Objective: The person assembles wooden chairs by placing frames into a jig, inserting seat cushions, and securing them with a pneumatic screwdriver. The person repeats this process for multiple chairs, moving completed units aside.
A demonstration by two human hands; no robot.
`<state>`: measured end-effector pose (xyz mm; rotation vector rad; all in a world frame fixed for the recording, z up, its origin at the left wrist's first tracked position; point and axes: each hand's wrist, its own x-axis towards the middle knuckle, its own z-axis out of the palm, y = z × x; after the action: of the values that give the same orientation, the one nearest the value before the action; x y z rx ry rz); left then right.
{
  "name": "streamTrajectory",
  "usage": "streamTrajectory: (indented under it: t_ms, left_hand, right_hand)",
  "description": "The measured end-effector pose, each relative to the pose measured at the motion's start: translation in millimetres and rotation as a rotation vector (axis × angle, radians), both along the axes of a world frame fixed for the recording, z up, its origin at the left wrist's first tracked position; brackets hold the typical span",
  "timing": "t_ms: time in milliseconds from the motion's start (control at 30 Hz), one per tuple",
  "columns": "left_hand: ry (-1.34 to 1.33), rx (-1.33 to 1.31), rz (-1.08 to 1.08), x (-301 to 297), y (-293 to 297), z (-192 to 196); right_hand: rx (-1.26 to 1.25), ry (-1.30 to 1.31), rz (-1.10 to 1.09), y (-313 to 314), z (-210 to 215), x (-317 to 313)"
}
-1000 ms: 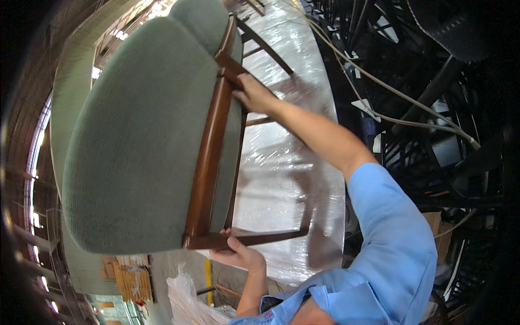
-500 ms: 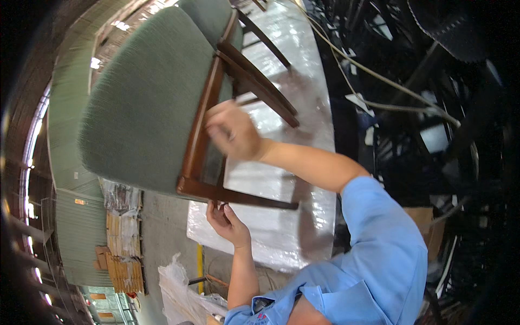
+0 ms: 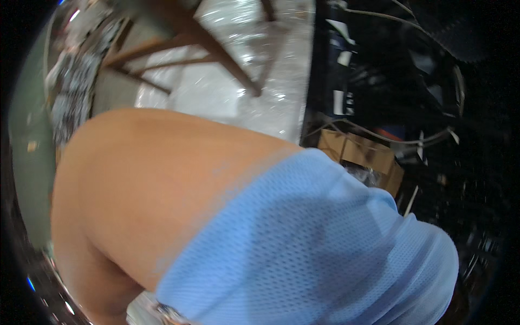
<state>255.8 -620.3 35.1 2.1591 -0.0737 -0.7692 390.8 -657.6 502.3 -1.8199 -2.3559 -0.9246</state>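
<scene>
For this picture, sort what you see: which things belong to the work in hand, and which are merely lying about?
In hand: wooden chair legs; plastic-wrapped surface beneath them. Both hands are hidden behind the bare arm.

Lying about: cardboard box; white cables; dark metal frames.

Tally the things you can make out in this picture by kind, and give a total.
Wooden chair: 1, only its brown legs and rails show
Plastic-wrapped surface: 1
Cardboard box: 1
Bare arm: 1
Blue mesh sleeve: 1
Total: 5
No hand is in view; the dark clutter at right is too blurred to count.
</scene>
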Motion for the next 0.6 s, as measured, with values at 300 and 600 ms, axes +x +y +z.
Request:
streamTrajectory:
  t_ms: [300, 600]
  left_hand:
    - [-0.378, 0.151, 0.529, -192.1, 112.7, -83.0]
    - [-0.163, -0.389, 1.541, -317.7, 147.5, -41.3]
  right_hand:
    - [-0.389, 0.139, 0.558, 237.1, -91.5, -225.1]
    - [-1.252, 0.812, 0.136, 215.9, -409.6, -167.2]
